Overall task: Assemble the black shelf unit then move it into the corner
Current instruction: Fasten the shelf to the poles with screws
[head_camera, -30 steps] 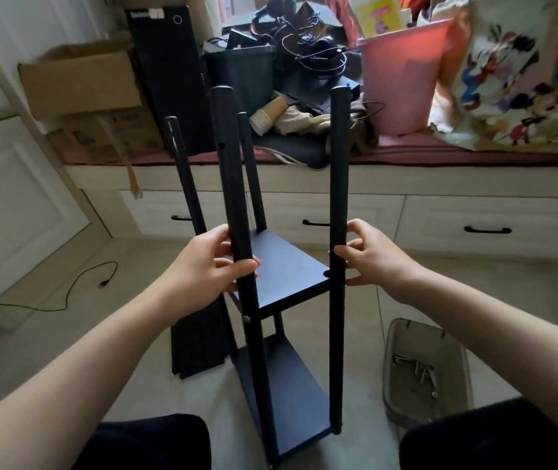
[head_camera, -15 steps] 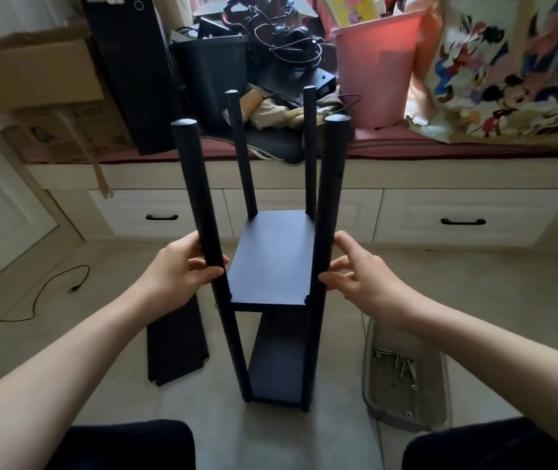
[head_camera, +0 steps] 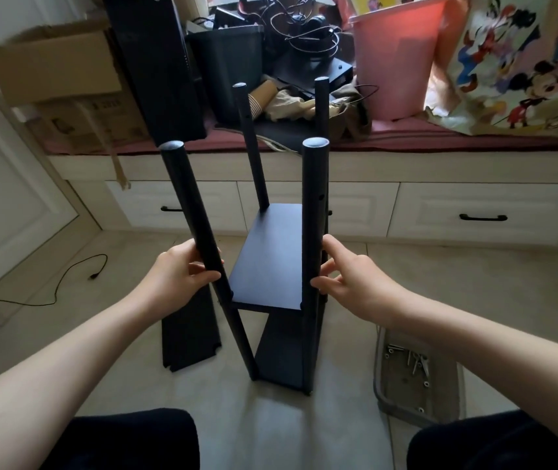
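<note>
Black shelf unit stands upright on the tiled floor, held at its two near posts by a seated person.

Left hand grips the near left post, fingers and thumb curled round it; right hand touches the near right post with fingers spread and lightly bent, thumb and fingertips against the tube, whether it truly pinches cannot be told; two boards are fitted between the four posts, one mid-height, one at the base; a loose black panel lies on the floor just left of the unit; a grey tray of screws sits to the right; behind, a window seat with drawers carries a cardboard box, a pink bin and tangled cables.
</note>
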Demonstrator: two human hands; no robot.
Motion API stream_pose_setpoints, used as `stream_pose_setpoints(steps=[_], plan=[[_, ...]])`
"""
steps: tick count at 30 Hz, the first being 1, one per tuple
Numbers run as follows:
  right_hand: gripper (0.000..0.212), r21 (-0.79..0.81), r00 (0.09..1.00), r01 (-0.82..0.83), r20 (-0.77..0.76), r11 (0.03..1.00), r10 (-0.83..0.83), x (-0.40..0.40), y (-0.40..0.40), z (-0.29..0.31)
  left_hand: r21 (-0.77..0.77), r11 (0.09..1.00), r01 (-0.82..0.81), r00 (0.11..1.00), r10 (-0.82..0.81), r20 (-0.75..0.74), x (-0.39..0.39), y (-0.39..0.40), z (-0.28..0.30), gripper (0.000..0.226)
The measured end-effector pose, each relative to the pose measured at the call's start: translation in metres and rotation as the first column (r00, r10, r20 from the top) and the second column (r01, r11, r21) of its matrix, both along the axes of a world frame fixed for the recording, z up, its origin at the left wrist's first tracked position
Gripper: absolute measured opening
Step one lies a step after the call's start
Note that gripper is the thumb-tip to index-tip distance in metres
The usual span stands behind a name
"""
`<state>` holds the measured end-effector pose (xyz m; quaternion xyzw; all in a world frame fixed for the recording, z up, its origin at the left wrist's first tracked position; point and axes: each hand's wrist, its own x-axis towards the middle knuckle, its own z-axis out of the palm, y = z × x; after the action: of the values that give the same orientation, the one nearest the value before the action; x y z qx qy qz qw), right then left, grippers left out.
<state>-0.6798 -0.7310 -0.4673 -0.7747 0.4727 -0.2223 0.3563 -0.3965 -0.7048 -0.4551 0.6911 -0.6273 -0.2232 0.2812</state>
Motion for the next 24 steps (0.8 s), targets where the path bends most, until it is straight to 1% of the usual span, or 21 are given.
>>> stream_pose_setpoints(steps=[1, 2, 3, 4, 5, 6, 7, 8, 9, 10, 11, 12, 13, 15, 16, 17, 18, 20, 22, 24], plan=[[0.034, 0.004, 1.0, 0.004, -0.004, 1.0, -0.004, 0.0, 0.0, 0.0, 0.012, 1.0, -0.023, 0.998, 0.022, 0.056, -0.001, 0.0, 0.0, 0.016], [0.03, 0.006, 1.0, 0.009, -0.007, 1.0, -0.009, 0.0, 0.0, 0.001, 0.059, 0.997, -0.049, 0.993, 0.042, 0.11, -0.002, 0.001, 0.002, 0.008], [0.027, 0.004, 1.0, 0.012, -0.008, 1.0, -0.012, 0.0, 0.0, 0.002, 0.146, 0.987, -0.07, 0.988, 0.049, 0.145, -0.004, 0.003, 0.002, 0.009], [0.024, -0.001, 1.0, 0.011, -0.008, 1.0, -0.011, 0.0, 0.0, 0.004, 0.268, 0.96, -0.076, 0.988, 0.035, 0.152, -0.007, 0.005, 0.002, 0.018], [0.023, -0.006, 1.0, 0.008, -0.006, 1.0, -0.009, 0.001, 0.001, 0.005, 0.407, 0.912, -0.048, 0.992, -0.003, 0.124, -0.013, 0.008, 0.002, 0.024], [0.023, -0.01, 1.0, 0.006, -0.004, 1.0, -0.006, 0.001, 0.001, 0.005, 0.513, 0.858, 0.001, 0.993, -0.063, 0.104, -0.022, 0.012, 0.001, 0.026], [0.023, -0.014, 1.0, 0.004, -0.004, 1.0, -0.004, 0.002, 0.001, 0.006, 0.555, 0.83, 0.053, 0.982, -0.144, 0.122, -0.033, 0.015, -0.001, 0.026], [0.025, -0.017, 1.0, 0.004, -0.005, 1.0, -0.004, 0.002, 0.001, 0.007, 0.534, 0.84, 0.098, 0.957, -0.226, 0.179, -0.045, 0.015, -0.003, 0.026], [0.029, -0.018, 1.0, 0.002, -0.006, 1.0, -0.002, 0.003, 0.0, 0.009, 0.469, 0.873, 0.133, 0.917, -0.288, 0.276, -0.057, 0.014, -0.007, 0.025], [0.034, -0.02, 1.0, -0.002, -0.007, 1.0, 0.002, 0.004, 0.0, 0.009, 0.39, 0.905, 0.17, 0.863, -0.328, 0.385, -0.068, 0.011, -0.011, 0.025], [0.037, -0.023, 1.0, -0.006, -0.007, 1.0, 0.006, 0.005, 0.0, 0.009, 0.322, 0.922, 0.213, 0.808, -0.352, 0.473, -0.078, 0.007, -0.014, 0.031], [0.038, -0.029, 1.0, -0.009, -0.007, 1.0, 0.009, 0.005, 0.0, 0.009, 0.272, 0.924, 0.268, 0.758, -0.377, 0.533, -0.086, 0.002, -0.019, 0.041], [0.038, -0.038, 1.0, -0.011, -0.004, 0.999, 0.011, 0.004, 0.0, 0.008, 0.256, 0.911, 0.322, 0.709, -0.412, 0.573, -0.093, -0.002, -0.026, 0.053], [0.039, -0.048, 1.0, -0.015, 0.015, 0.999, 0.016, 0.002, 0.0, 0.006, 0.305, 0.877, 0.372, 0.619, -0.479, 0.623, -0.1, -0.008, -0.044, 0.082], [0.039, -0.049, 1.0, -0.016, 0.026, 0.999, 0.017, 0.001, 0.0, 0.005, 0.329, 0.87, 0.367, 0.601, -0.492, 0.63, -0.101, -0.01, -0.052, 0.094], [0.04, -0.046, 0.999, -0.015, 0.034, 0.999, 0.016, 0.0, 0.0, 0.004, 0.334, 0.873, 0.354, 0.605, -0.487, 0.63, -0.1, -0.012, -0.061, 0.1], [0.041, -0.044, 0.999, -0.015, 0.037, 0.999, 0.017, -0.002, -0.001, 0.003, 0.321, 0.88, 0.349, 0.612, -0.473, 0.634, -0.098, -0.014, -0.069, 0.101], [0.043, -0.048, 0.999, -0.022, 0.033, 0.999, 0.023, -0.005, -0.004, 0.003, 0.294, 0.895, 0.336, 0.624, -0.446, 0.642, -0.092, -0.019, -0.082, 0.097], [0.044, -0.049, 0.999, -0.033, 0.023, 0.998, 0.034, -0.007, -0.005, 0.003, 0.303, 0.905, 0.298, 0.651, -0.425, 0.629, -0.088, -0.02, -0.089, 0.088], [0.045, -0.047, 0.999, -0.043, 0.019, 0.998, 0.044, -0.006, -0.005, 0.004, 0.295, 0.913, 0.282, 0.659, -0.408, 0.631, -0.085, -0.021, -0.096, 0.083]])
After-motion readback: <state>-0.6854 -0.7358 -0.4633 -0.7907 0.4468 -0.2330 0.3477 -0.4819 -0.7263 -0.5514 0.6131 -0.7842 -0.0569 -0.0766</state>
